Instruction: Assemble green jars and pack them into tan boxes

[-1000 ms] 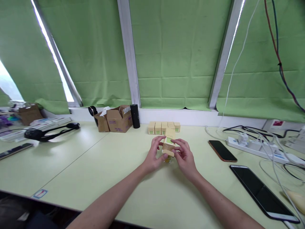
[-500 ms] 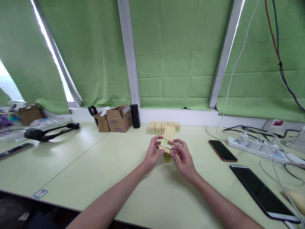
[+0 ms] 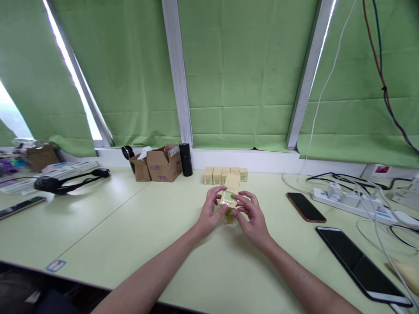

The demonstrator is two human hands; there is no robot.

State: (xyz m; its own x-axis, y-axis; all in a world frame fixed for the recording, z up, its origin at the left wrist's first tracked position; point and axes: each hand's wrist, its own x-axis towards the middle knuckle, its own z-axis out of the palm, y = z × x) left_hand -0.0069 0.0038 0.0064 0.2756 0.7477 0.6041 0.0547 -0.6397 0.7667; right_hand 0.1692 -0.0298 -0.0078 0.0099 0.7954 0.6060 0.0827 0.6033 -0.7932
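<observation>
Between my hands is a small cream cardboard box point(image 3: 232, 180) with a green square label. My left hand point(image 3: 211, 213) grips its left side, thumb at the lower edge and fingers at the upper part. On the other side my right hand point(image 3: 252, 216) holds it, thumb low and fingertips over the label. Directly below the box stands a small clear glass jar point(image 3: 229, 220) with something yellow-green in it, on the table. The box covers the jar's upper part, and I cannot tell whether the two touch.
Behind my hands stands a row of several matching small boxes point(image 3: 217, 175). An open brown carton point(image 3: 165, 165) and a black cylinder point(image 3: 185, 159) are at the back left. Two phones point(image 3: 306, 206), a power strip point(image 3: 353, 207) and loose cables lie to the right. Black headgear point(image 3: 72, 181) rests far left.
The box has tipped slightly and its front lower flap no longer sticks out toward me. My thumbs have shifted a little at its lower edge. The jar stays in place.
</observation>
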